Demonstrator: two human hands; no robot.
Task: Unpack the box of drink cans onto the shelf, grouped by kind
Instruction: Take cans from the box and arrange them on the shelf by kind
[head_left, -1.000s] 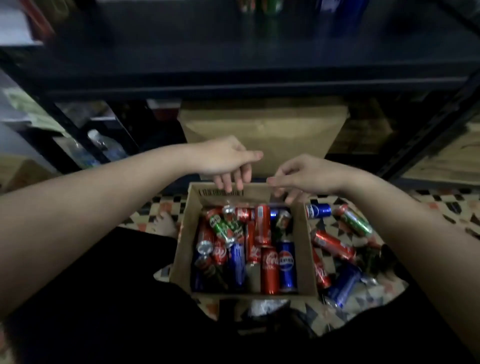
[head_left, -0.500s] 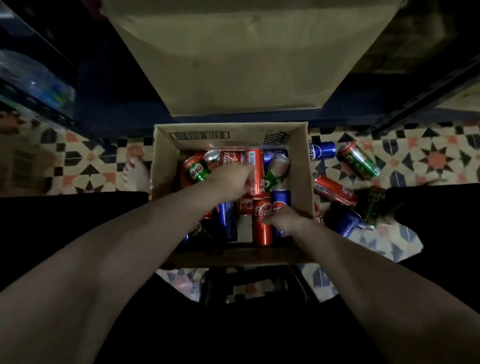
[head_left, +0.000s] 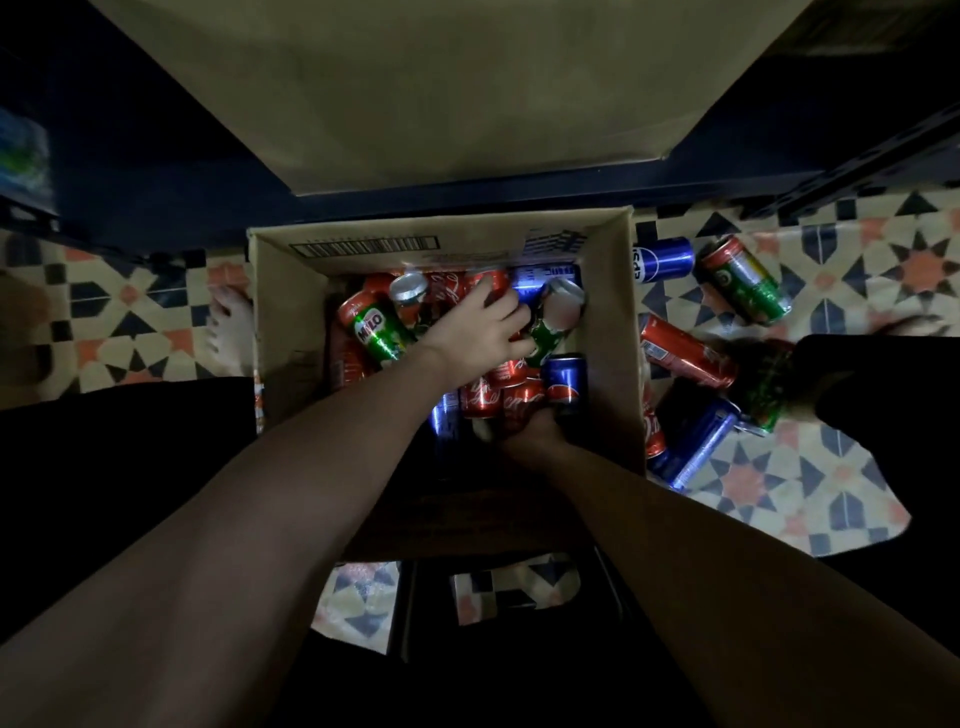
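Note:
An open cardboard box (head_left: 291, 312) stands on the tiled floor, full of mixed cans lying loose: red cola cans (head_left: 480, 397), a green Milo can (head_left: 376, 332), and a blue Pepsi can (head_left: 566, 379). My left hand (head_left: 483, 332) reaches into the box's middle, fingers spread across the red cans, thumb next to a second green can (head_left: 550, 332). My right hand (head_left: 535, 431) is low in the shadowed near end, against a red cola can and the blue one. Its grip is hidden.
More cans lie on the floor right of the box: a Pepsi can (head_left: 665, 258), a Milo can (head_left: 745, 278), a red can (head_left: 685, 351), a blue can (head_left: 696, 441). A large carton (head_left: 441, 93) sits on the dark low shelf (head_left: 467, 197) behind. My bare foot (head_left: 231, 327) is left of the box.
My view dropped from the shelf to straight down over the box. Both hands left the box's far rim and went down among the cans; the left hand's fingers have since spread.

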